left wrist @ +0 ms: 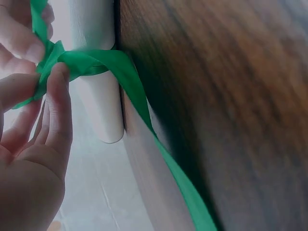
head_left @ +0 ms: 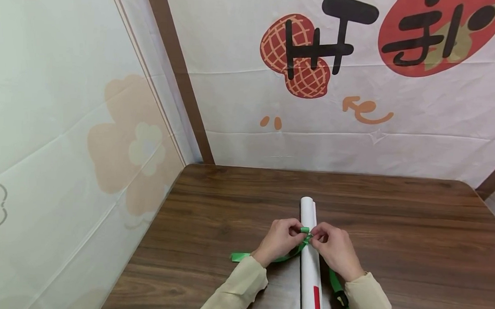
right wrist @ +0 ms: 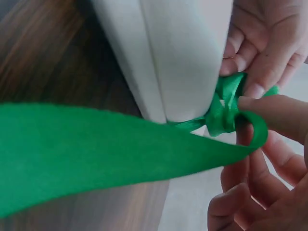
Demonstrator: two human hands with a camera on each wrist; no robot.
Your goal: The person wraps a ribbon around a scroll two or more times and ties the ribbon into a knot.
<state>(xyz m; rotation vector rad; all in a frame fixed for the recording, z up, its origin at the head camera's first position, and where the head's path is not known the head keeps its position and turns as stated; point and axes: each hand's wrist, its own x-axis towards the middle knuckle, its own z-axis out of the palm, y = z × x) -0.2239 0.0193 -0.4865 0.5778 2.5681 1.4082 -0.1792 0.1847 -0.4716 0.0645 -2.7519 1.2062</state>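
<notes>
A white paper roll [head_left: 309, 263] with a red patch near its close end lies lengthwise on the table. Green ribbon [right wrist: 221, 113] goes round the roll and bunches into a knot on top. My left hand [head_left: 283, 239] pinches the ribbon at the knot from the left, a small loop standing between its fingertips. From the right, my right hand [head_left: 338, 250] pinches another part of the ribbon, which folds over in a loop in the right wrist view. The fingertips of both hands almost meet over the knot. One ribbon tail [left wrist: 144, 108] trails off to the left; another hangs right.
The brown wooden table [head_left: 212, 208] has rounded far corners. Behind it hangs a white printed cloth [head_left: 233, 98], with another cloth on the left. Beside the right sleeve, a small dark object [head_left: 341, 298] lies by the ribbon, its kind unclear.
</notes>
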